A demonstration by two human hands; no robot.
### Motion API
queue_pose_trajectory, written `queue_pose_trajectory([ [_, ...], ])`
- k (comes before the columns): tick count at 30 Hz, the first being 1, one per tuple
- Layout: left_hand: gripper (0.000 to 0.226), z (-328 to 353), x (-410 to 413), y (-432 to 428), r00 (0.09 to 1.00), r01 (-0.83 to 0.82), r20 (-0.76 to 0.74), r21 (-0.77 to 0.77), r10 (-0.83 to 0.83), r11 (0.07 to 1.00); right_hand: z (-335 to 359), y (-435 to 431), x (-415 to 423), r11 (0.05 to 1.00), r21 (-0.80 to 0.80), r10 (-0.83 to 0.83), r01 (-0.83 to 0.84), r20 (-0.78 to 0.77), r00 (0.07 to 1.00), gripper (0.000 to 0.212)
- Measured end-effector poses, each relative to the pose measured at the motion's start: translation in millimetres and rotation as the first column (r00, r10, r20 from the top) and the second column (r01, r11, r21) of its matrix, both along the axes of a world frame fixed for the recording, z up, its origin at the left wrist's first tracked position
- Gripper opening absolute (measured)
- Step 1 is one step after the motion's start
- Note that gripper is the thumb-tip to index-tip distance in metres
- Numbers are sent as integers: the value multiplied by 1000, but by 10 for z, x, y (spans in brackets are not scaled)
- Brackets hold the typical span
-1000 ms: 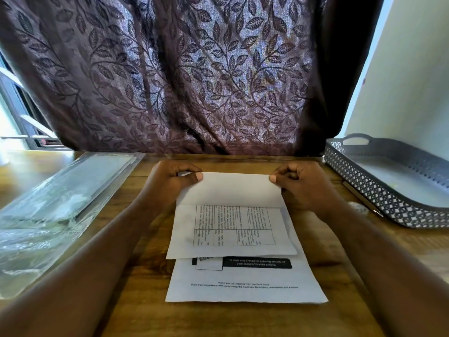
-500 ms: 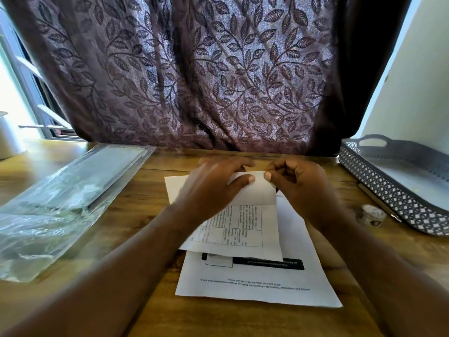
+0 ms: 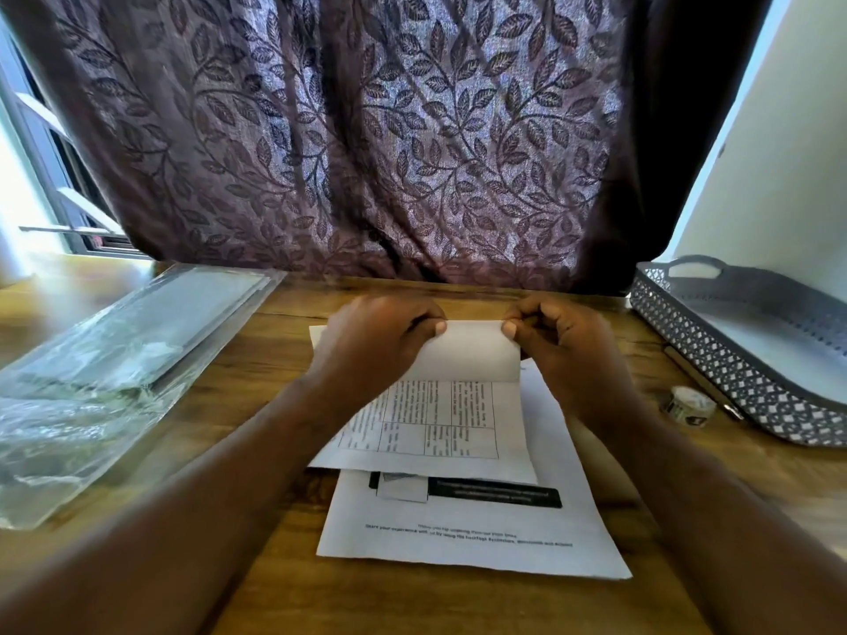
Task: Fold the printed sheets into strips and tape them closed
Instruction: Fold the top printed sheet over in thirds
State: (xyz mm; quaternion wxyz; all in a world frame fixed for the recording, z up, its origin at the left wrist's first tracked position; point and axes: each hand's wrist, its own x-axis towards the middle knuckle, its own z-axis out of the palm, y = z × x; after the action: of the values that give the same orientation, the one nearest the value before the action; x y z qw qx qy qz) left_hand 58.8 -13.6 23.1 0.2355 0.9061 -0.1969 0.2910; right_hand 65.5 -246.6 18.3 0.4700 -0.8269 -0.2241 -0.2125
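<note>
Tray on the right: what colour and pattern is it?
The tray is grey, with lattice-cut sides; head view.

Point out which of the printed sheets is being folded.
The top sheet with the table grid: left hand and right hand pinch its folded-over far edge. The black-bar sheet lies flat beneath.

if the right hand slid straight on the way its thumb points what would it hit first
Probably the left hand. The right hand points its thumb left along the far edge of the folded top sheet, which both hands pinch; only bare paper seems to lie between them.
</note>
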Motion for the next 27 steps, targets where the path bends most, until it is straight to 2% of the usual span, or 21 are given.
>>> queue_pose_trajectory([
  [4, 33, -21, 59, 111, 999, -42, -7, -29, 42, 999, -11, -81, 51, 999, 35, -40, 40, -14, 999, 6],
  [12, 9, -118, 94, 210, 992, -126, 6, -90, 127, 988, -85, -276, 189, 989, 46, -137, 138, -25, 990, 9],
  [17, 9, -135, 112, 294, 983, -182, 11, -108, 184, 977, -123, -382, 261, 981, 46, -185, 187, -44, 982, 7],
  [24, 10, -159, 165, 346, 975, -215, -126, -293, 185, 932, -169, -414, 306, 975, 87, -195, 203, -98, 976, 12],
  [27, 9, -170, 180, 353, 974, -204, -172, -391, 147, 897, -174, -391, 314, 968, 176, -149, 180, -174, 973, 7],
])
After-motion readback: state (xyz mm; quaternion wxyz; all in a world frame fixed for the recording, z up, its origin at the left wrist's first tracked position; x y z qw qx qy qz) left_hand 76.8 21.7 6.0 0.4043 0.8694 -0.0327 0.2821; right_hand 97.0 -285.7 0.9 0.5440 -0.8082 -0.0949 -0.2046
